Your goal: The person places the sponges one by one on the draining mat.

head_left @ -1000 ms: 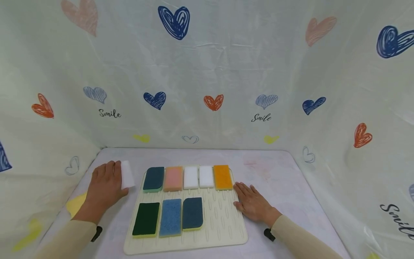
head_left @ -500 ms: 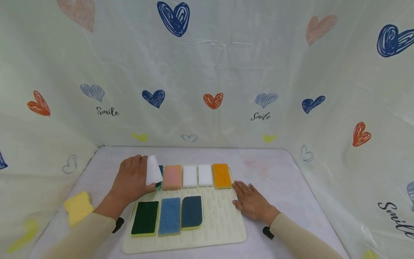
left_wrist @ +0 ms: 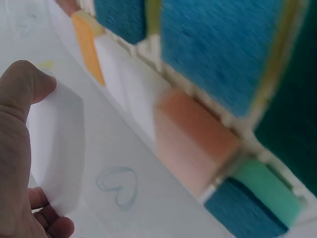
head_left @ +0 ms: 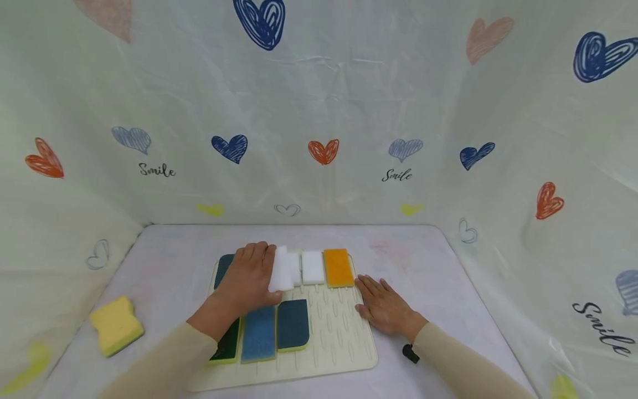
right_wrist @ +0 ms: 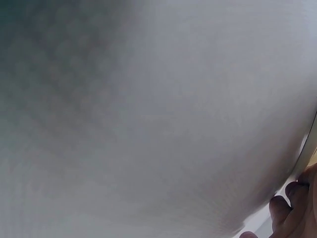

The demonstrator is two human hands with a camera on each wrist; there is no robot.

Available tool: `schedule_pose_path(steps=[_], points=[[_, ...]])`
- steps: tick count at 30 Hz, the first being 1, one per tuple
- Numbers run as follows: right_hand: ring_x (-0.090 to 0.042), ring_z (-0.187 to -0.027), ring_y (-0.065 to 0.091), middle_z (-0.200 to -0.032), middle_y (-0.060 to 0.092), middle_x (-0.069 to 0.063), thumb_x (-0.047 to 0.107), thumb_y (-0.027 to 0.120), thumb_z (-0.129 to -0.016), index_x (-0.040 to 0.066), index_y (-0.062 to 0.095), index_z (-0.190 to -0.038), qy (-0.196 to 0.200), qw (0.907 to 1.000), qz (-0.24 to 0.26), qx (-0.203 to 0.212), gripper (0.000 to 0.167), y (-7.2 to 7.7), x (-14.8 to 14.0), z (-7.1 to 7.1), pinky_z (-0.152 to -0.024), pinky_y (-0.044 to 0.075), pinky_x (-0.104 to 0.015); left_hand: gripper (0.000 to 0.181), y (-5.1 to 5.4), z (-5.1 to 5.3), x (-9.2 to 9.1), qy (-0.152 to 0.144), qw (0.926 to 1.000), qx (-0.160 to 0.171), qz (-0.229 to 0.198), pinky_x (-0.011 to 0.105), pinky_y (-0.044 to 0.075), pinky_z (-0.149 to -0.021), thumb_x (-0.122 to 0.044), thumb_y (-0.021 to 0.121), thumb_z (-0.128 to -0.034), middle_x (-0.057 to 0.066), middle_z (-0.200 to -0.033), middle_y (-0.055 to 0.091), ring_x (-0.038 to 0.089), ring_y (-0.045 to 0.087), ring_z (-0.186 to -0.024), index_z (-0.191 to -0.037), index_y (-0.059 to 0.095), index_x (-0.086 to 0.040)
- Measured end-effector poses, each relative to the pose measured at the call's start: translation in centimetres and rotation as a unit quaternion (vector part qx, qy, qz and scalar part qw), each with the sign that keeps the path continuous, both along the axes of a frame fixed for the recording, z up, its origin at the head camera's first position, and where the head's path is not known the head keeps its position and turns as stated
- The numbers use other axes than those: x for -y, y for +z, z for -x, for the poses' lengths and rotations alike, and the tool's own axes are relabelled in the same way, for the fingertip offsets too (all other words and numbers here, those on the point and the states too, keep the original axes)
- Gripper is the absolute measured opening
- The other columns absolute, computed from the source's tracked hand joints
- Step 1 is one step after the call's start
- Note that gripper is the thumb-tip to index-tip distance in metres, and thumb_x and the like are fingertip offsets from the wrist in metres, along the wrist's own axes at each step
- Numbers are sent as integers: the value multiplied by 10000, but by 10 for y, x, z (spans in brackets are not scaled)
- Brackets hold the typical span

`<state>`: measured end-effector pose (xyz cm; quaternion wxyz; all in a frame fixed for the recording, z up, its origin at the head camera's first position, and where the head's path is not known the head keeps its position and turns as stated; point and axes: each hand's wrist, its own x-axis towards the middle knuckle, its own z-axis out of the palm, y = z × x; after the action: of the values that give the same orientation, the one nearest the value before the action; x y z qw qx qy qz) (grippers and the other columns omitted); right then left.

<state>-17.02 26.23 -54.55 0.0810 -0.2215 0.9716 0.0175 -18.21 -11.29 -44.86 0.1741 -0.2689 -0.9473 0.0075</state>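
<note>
My left hand [head_left: 246, 280] holds a white sponge [head_left: 280, 270] over the back row of sponges on a cream ridged mat [head_left: 344, 338]. In the left wrist view, thumb and fingers grip the sponge's opposite ends, clear of the row. Two white sponges, one of them [head_left: 313, 267] in full sight, and an orange sponge [head_left: 340, 267] lie to its right. The left hand hides the pink sponge [left_wrist: 193, 144] from the head view. My right hand [head_left: 386, 307] rests with fingers extended at the mat's right edge.
In the front row are a dark green sponge [head_left: 226, 343], a light blue sponge [head_left: 258, 335] and a dark blue sponge [head_left: 293, 324]. A yellow notched sponge [head_left: 116, 324] lies on the table at left. A heart-printed curtain [head_left: 319, 111] surrounds the table.
My left hand has carried the white sponge rightward from the table left of the mat to above the back row, uncovering the yellow sponge. The right hand stays at the mat's edge.
</note>
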Motion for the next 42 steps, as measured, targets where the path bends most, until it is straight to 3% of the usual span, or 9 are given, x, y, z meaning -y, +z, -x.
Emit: schedule_pose_path(steps=[4,12,18,26,32,42], points=[[-277,-1624,244,-1759,239,-90,575,325,-1125,81,223,-1689,-4,10000,-48,18,757,1,1,1,-1306,222,-551,1042,-2,-2,-21,-110,9995,292,-95,545,475,-1051,-616,856,-747,235,-1353,552,386,523,-1224,-1441,493,72],[-282,-1622,252,-1756,249,-91,552,365,-1121,77,235,-1685,-46,9999,22,111,749,1,1,2,-1308,219,-551,1002,-2,-11,-66,-306,9918,1231,-166,501,453,-1064,-619,817,-794,202,-1391,534,353,499,-1224,-1473,467,29],[-278,-1624,245,-1761,237,-82,575,363,-1115,93,226,-1690,-147,9997,7,177,763,0,2,1,-1310,211,-552,1000,-14,-23,-92,-593,9853,1578,276,458,456,-1069,-672,769,-801,151,-1412,546,299,502,-1235,-1489,483,-6],[-275,-1622,251,-1759,242,-79,583,360,-1114,92,225,-1690,-143,9997,-1,184,769,2,2,2,-1307,221,-553,1010,-30,-35,-102,-698,9754,2002,599,446,445,-1072,-734,726,-821,112,-1459,536,268,494,-1269,-1526,482,-52],[-273,-1619,259,-1758,250,-77,587,350,-1115,98,230,-1690,-184,9997,-7,148,763,2,2,2,-1306,225,-552,1002,-40,-35,-104,-618,9751,1981,778,438,447,-1047,-759,709,-815,108,-1433,555,268,506,-1262,-1505,508,-61],[-259,-1622,252,-1760,248,-60,600,349,-1111,112,228,-1692,-254,9996,-72,141,768,2,4,2,-1311,219,-540,968,-58,-32,-101,-551,9764,1984,656,447,453,-994,-721,725,-797,127,-1347,586,268,515,-1166,-1450,543,-30]])
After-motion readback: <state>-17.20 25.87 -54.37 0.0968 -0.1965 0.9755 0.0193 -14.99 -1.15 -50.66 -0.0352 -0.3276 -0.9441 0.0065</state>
